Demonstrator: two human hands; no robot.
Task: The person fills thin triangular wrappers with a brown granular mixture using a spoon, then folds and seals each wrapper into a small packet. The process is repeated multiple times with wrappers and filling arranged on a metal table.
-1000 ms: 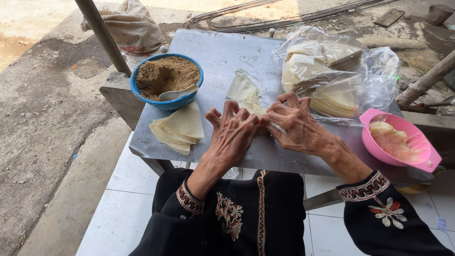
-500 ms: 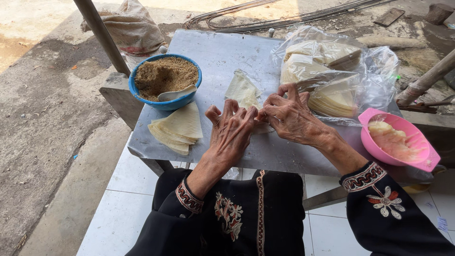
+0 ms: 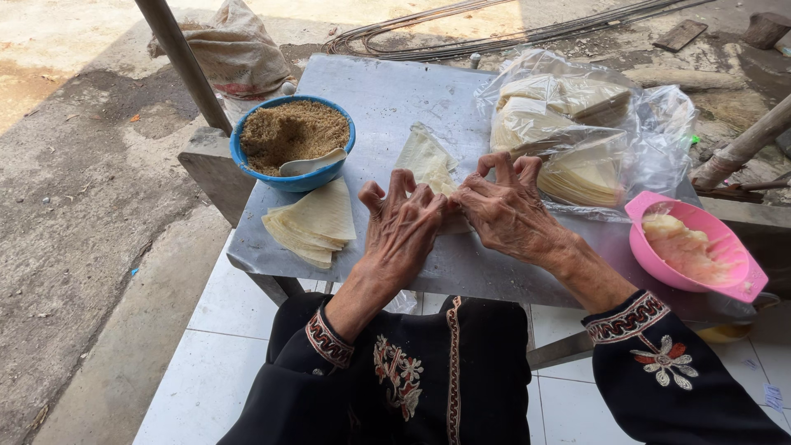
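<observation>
My left hand (image 3: 403, 231) and my right hand (image 3: 504, 210) meet at the middle of a grey metal table (image 3: 387, 99), fingers bent over a pale thin wrapper sheet (image 3: 425, 158) that pokes out beyond them. Both hands pinch and fold it; what lies under the palms is hidden. A stack of triangular pale wrappers (image 3: 315, 220) lies just left of my left hand. Behind it stands a blue bowl (image 3: 247, 124) of brown crumbly filling with a spoon (image 3: 311, 164) in it.
A clear plastic bag of more wrappers (image 3: 577, 132) sits at the back right. A pink bowl (image 3: 725, 284) of pale paste stands at the right edge. A metal pole (image 3: 183, 62), a sack (image 3: 235, 49) and cables lie beyond the table on concrete ground.
My right hand has moved left to close against my left hand over the wrapper. The view has hardly shifted.
</observation>
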